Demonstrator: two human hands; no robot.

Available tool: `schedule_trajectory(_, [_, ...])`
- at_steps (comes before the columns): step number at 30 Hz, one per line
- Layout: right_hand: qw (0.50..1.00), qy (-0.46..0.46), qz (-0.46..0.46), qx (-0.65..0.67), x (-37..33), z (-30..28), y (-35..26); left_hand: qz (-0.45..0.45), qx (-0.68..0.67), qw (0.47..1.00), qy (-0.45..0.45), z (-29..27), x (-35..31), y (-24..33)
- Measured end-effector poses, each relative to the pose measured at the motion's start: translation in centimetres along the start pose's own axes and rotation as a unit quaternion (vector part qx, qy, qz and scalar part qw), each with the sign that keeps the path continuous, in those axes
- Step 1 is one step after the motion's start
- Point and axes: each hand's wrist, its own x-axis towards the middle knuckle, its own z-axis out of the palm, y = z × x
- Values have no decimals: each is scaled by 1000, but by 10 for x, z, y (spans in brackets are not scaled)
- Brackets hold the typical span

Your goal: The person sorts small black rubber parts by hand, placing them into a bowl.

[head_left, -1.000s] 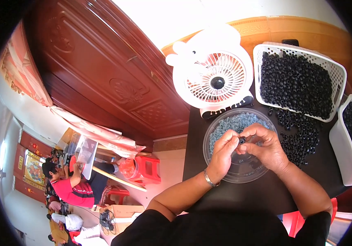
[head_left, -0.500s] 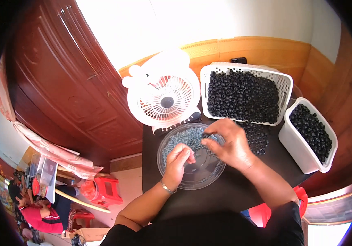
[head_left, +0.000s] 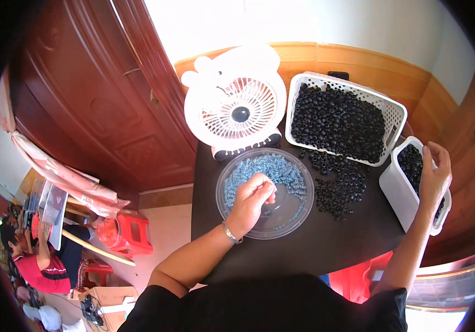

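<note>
nearby, fan [head_left: 237, 102] behind bowl [head_left: 290, 206], blk pcs [head_left: 340, 191] btwn bowl & bin [head_left: 400, 196]

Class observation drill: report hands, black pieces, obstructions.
Left hand curled over clear tub, grasp unclear. Right hand at white bin, partly hiding black pieces inside.

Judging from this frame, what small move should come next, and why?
Probably move the right hand from the white bin to the loose black pieces: that hand shows no piece, and the loose ones lie nearby, beside the clear tub.
</note>
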Motion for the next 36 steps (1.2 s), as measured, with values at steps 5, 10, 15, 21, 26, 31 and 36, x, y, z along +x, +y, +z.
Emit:
schedule_trajectory(5, [976, -198, -35, 82, -34, 41, -24, -8, 2, 1000, -9, -2, -1, -3])
schedule_trajectory(10, [898, -410, -124, 96, -70, 99, -43, -5, -9, 1000, -13, -5, 2, -8])
schedule_trajectory(15, [876, -438, -203, -25, -86, 133, -53, -6, 4, 1000, -8, -8, 5, -6])
schedule_trajectory(21, [856, -477, -187, -74, -90, 143, -46, -2, 12, 1000, -13, -11, 7, -6])
schedule_trajectory(26, [872, -454, -121, 138, -89, 132, -66, -9, 2, 1000, -8, -9, 9, -9])
schedule_trajectory(31, [824, -446, -159, 312, -97, 110, -122, -61, -34, 998, -13, -8, 10, -7])
schedule_trajectory(36, [778, -431, -271, 368, -109, 115, -142, -83, -70, 993, -51, -10, 10, -17])
